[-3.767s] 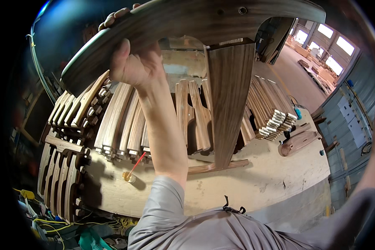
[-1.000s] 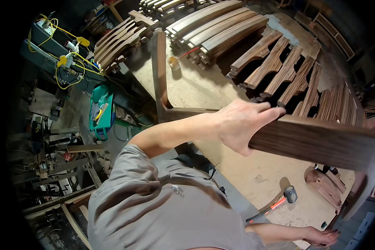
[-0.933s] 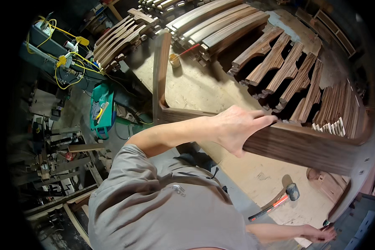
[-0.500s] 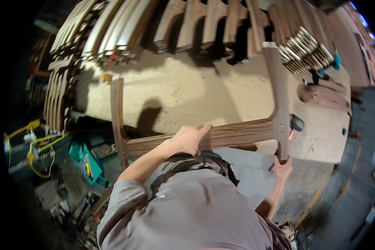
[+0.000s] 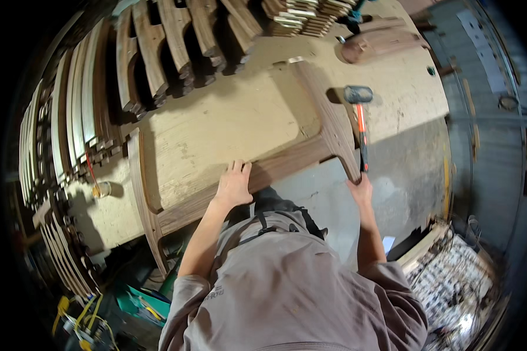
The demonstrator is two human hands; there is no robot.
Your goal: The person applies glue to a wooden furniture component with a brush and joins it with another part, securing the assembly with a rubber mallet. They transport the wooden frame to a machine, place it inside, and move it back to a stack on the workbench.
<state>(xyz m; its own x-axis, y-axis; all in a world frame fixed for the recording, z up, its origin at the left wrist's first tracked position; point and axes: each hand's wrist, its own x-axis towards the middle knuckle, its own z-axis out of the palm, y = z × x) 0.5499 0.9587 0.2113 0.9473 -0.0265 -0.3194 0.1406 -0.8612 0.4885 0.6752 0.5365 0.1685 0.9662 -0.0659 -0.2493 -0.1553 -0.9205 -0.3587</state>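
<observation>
A brown H-shaped wooden frame is in both my hands. It has a long rail point(image 5: 281, 164) joined to a curved left leg point(image 5: 139, 187) and a curved right leg point(image 5: 328, 117). My left hand point(image 5: 234, 186) is closed over the middle of the rail, fingers on its far side. My right hand point(image 5: 360, 190) grips the near end of the right leg. Just right of that leg lies a mallet point(image 5: 358, 95) with a dark head and red-black handle, whose end reaches close to my right hand. Whether they touch I cannot tell. The frame's far parts are over the bench.
The pale workbench point(image 5: 216, 126) carries rows of curved wooden parts point(image 5: 158, 47) along its far side. A small pot point(image 5: 102, 189) with a red stick stands at left. A shaped brown panel point(image 5: 383, 45) lies far right. Left below are a green bin point(image 5: 136, 304) and yellow cords point(image 5: 88, 316).
The frame has come down closer to the bench, its shadows now nearer to it. My view has turned, bringing the whole mallet into sight. Both hands keep their hold.
</observation>
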